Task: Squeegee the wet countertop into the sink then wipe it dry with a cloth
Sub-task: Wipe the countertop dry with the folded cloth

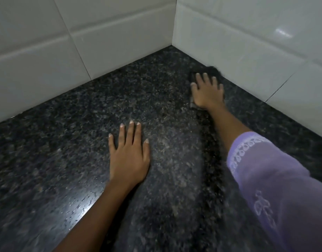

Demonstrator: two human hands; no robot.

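We see a dark speckled countertop (pixel 69 160) meeting white wall tiles (pixel 120 39) in a corner. Our left hand (pixel 128 155) lies flat on the stone, fingers spread, well out from that corner. Our right hand (pixel 207 91) presses flat on a dark cloth (pixel 212 70), nearer the corner and touching the right-side tiles. A purple sleeve (pixel 276 179) covers the right forearm.

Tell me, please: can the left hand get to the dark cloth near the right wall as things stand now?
Probably yes, though with a stretch. The left hand lies flat on the countertop, holding nothing, and the granite between it and the cloth is bare. But the right hand already covers most of the cloth, pressing it down beside the tiled wall.
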